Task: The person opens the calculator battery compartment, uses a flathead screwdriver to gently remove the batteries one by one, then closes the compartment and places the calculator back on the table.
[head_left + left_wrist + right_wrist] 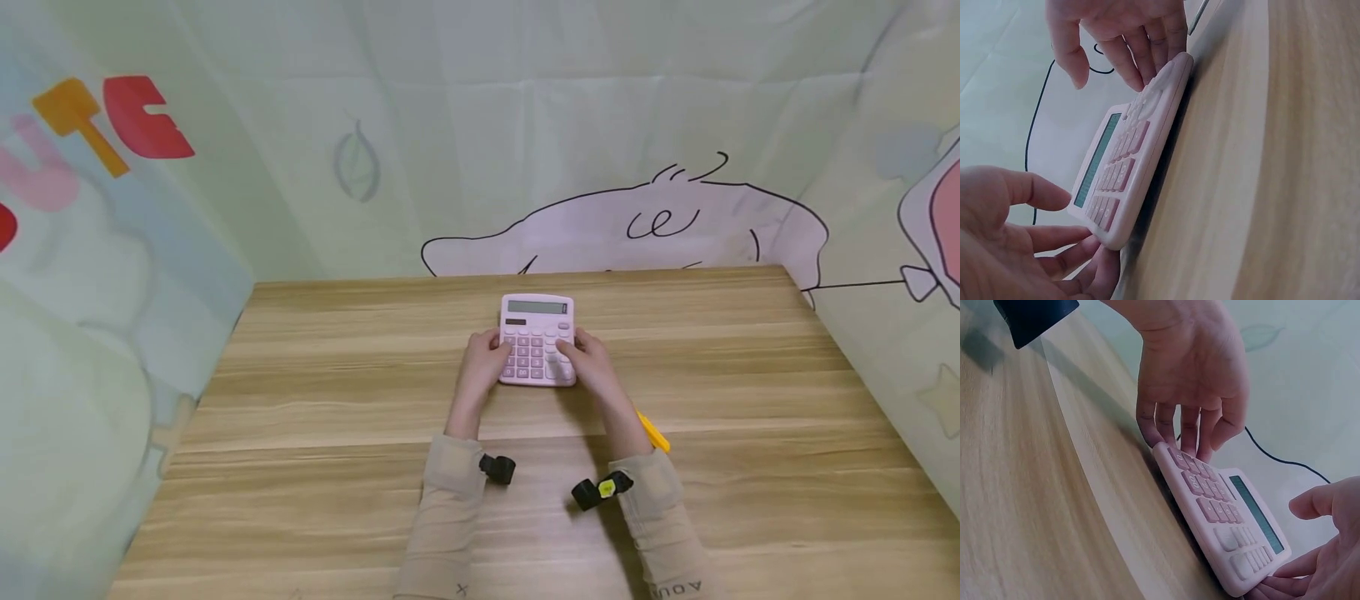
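A pink calculator (pixel 537 340) lies on the wooden table, its display upward and showing a 0. At its left edge is my left hand (pixel 482 365), fingers against the side and thumb over the number keys. My right hand (pixel 591 363) is at the opposite edge, its thumb over the right-hand keys. Both thumbs stand off the key face in the left wrist view, where the left fingertips (pixel 1107 265) reach the calculator's lower edge. Across from them, the right fingers (pixel 1141 59) extend to its other edge.
The wooden table (pixel 337 400) extends around both arms. A yellow object (pixel 654 432) lies beside the right forearm, partly hidden by it. Printed fabric (pixel 465 158) hangs behind the table and along its sides. Black wrist cameras (pixel 498 469) sit at the sleeve cuffs.
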`<state>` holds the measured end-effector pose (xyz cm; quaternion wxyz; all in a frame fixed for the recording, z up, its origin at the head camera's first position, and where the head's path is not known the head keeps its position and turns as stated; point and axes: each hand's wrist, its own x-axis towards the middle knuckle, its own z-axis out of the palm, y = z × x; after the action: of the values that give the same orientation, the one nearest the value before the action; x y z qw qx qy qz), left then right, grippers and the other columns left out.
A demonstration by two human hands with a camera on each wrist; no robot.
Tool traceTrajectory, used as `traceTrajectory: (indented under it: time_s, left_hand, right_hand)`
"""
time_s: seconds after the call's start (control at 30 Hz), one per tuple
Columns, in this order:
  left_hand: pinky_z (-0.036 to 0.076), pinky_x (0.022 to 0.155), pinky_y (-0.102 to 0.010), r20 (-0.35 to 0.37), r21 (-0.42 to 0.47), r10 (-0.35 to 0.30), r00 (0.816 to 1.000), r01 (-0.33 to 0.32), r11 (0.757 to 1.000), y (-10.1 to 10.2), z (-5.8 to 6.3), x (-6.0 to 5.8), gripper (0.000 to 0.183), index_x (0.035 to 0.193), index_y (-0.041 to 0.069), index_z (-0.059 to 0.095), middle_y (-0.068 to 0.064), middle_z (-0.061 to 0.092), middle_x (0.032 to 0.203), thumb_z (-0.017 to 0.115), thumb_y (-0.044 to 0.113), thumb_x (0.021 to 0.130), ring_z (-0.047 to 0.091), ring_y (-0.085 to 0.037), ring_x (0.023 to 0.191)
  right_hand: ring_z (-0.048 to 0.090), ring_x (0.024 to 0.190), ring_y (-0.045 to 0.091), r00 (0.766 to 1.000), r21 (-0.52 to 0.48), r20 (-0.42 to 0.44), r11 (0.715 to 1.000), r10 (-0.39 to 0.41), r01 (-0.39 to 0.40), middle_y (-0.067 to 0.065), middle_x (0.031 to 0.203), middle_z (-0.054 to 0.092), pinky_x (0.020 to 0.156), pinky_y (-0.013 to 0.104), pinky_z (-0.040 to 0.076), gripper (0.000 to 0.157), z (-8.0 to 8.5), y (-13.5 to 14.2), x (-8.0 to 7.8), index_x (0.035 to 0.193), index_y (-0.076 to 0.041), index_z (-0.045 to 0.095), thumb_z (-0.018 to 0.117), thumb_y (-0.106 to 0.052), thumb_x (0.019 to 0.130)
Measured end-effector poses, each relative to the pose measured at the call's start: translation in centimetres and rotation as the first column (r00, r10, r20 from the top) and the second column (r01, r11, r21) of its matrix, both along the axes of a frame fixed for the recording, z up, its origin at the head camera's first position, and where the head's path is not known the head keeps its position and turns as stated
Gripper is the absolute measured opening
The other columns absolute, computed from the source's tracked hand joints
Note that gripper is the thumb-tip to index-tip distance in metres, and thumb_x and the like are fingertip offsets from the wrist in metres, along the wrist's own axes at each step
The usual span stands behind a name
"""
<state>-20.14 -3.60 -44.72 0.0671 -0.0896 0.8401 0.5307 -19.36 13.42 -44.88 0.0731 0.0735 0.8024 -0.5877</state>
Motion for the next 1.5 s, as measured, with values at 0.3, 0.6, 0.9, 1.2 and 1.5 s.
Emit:
traceTrajectory:
  time_s: [0.3,0.6,0.9,1.2,1.5]
  left_hand:
    - [0.044,0.097,-0.043,0.002,0.028,0.003,1.0,-0.003,1.0,-0.1,0.4,0.0,0.053,0.138,0.002,0.05,-0.019,0.052,0.118,0.057,0.014,0.087,0.051,-0.029,0.106]
    - [0.044,0.096,-0.041,-0.008,0.051,0.007,1.0,-0.007,0.999,-0.2,0.8,0.0,0.053,0.138,0.003,0.05,-0.017,0.052,0.118,0.056,0.013,0.086,0.051,-0.028,0.106]
    - [0.045,0.089,-0.037,-0.029,0.042,0.007,1.0,-0.006,0.999,-0.1,1.0,0.2,0.053,0.137,0.004,0.051,-0.016,0.054,0.116,0.056,0.011,0.085,0.053,-0.026,0.102]
    - [0.047,0.091,-0.037,-0.041,0.069,0.001,0.999,0.002,0.998,-0.2,1.0,0.4,0.052,0.137,0.005,0.052,-0.015,0.056,0.119,0.054,0.009,0.085,0.056,-0.026,0.107]
    - [0.042,0.075,-0.023,-0.04,0.134,0.017,0.999,-0.011,0.991,-0.3,1.1,0.6,0.053,0.138,0.006,0.05,-0.013,0.056,0.122,0.056,0.007,0.085,0.053,-0.019,0.096]
  right_hand:
    - [0.031,0.142,0.034,0.994,-0.201,0.107,0.979,-0.025,0.046,0.027,0.153,0.029,0.117,0.044,0.027,0.061,0.9,0.4,0.2,0.147,0.01,0.022,0.046,-0.017,0.098]
    - [0.036,0.137,0.034,0.993,-0.222,0.114,0.974,-0.025,0.049,0.025,0.154,0.028,0.118,0.043,0.026,0.061,1.2,0.8,0.3,0.148,0.009,0.023,0.046,-0.017,0.098]
    - [0.038,0.135,0.033,0.993,-0.222,0.113,0.974,-0.022,0.047,0.024,0.154,0.029,0.118,0.043,0.025,0.061,1.4,1.0,0.6,0.148,0.008,0.023,0.046,-0.018,0.098]
    - [0.038,0.135,0.036,0.996,-0.232,0.084,0.972,-0.006,0.025,0.027,0.153,0.028,0.118,0.044,0.027,0.062,1.7,1.3,0.9,0.149,0.009,0.018,0.044,-0.016,0.098]
    - [0.042,0.13,0.038,0.998,-0.212,0.065,0.977,-0.01,0.024,0.03,0.15,0.032,0.115,0.045,0.032,0.063,2.3,1.3,1.1,0.149,0.008,0.018,0.045,-0.016,0.098]
